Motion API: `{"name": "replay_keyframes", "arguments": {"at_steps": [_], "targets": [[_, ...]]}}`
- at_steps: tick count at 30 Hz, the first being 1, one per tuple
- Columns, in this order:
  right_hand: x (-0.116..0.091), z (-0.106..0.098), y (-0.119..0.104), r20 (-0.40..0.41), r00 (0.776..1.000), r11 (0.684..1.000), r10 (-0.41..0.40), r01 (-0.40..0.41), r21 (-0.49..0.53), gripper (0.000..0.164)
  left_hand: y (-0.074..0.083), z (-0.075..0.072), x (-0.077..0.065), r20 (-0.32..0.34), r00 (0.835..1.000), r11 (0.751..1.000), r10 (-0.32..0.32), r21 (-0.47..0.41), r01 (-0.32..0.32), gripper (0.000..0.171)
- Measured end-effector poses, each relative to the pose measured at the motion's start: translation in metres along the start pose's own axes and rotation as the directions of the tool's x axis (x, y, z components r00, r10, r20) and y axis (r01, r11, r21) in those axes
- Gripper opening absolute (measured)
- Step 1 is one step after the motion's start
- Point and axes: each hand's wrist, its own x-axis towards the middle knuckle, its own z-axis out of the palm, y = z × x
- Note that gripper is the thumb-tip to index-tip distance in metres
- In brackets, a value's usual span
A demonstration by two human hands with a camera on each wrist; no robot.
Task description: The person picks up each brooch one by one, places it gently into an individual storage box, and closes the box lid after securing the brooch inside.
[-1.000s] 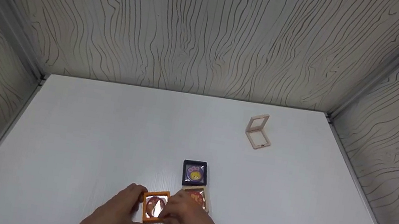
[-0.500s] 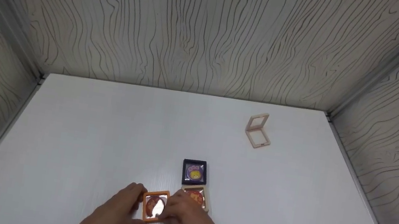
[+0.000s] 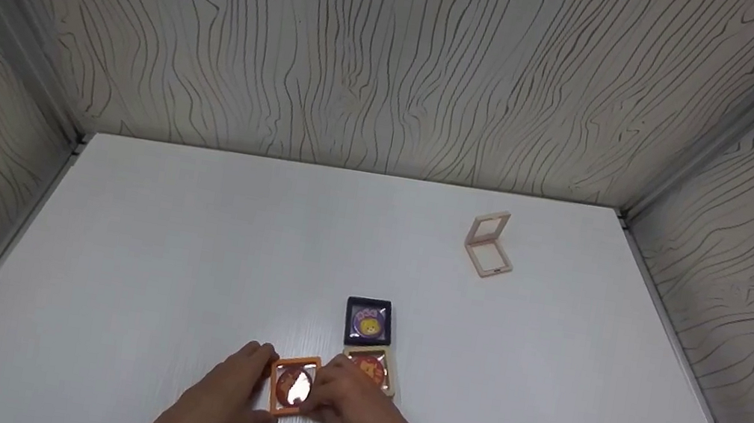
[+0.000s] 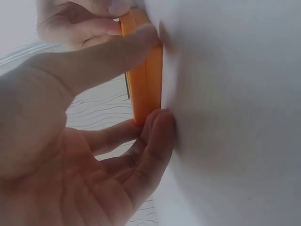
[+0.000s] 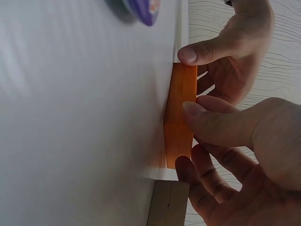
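An orange square display frame (image 3: pixel 299 360) with a clear window and a round reddish badge inside lies near the front of the table. My left hand (image 3: pixel 220 391) grips its left side, with the thumb at the near edge and fingers at the far edge. My right hand (image 3: pixel 364 414) pinches the right side near the front corner; its thumb shows on the orange side wall (image 5: pixel 181 110) in the right wrist view. In the left wrist view the frame (image 4: pixel 146 82) appears edge-on, its two halves together along a thin seam. Glare covers part of the badge.
A cream frame (image 3: pixel 366 350) with a red badge lies partly behind my right hand. Just beyond it is a black frame (image 3: pixel 371 303) with a purple bear badge. An open beige frame (image 3: pixel 485 242) stands farther back right. A purple round object (image 5: pixel 145 9) shows in the right wrist view.
Both hands keep their hold on the orange frame in nearly the same place. Table and objects appear slightly higher in the head view, and the glare on the window has changed shape.
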Motion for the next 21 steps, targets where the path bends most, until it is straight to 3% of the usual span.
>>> {"name": "replay_keyframes", "arguments": {"at_steps": [5, 13, 16, 21], "targets": [[-0.001, 0.002, 0.0, -0.005, 1.0, 0.999, -0.014, 0.014, -0.032, 0.01, 0.0, 0.001, 0.0, 0.0, 1.0, 1.0, -0.007, 0.0, 0.007, 0.072], [-0.006, -0.003, 0.005, -0.045, 0.989, 0.989, -0.138, 0.135, -0.053, 0.009, -0.002, 0.002, -0.005, -0.045, 0.998, 0.999, 0.033, -0.002, -0.033, 0.071], [-0.008, -0.015, 0.01, -0.069, 0.993, 0.994, -0.1, 0.103, 0.036, 0.012, -0.002, 0.002, -0.003, -0.053, 0.999, 1.0, 0.006, -0.011, -0.006, 0.075], [-0.01, -0.044, 0.025, -0.069, 0.996, 0.983, 0.057, -0.044, 0.18, 0.013, 0.005, -0.001, -0.002, -0.029, 0.997, 0.997, -0.072, 0.011, 0.072, 0.087]]}}
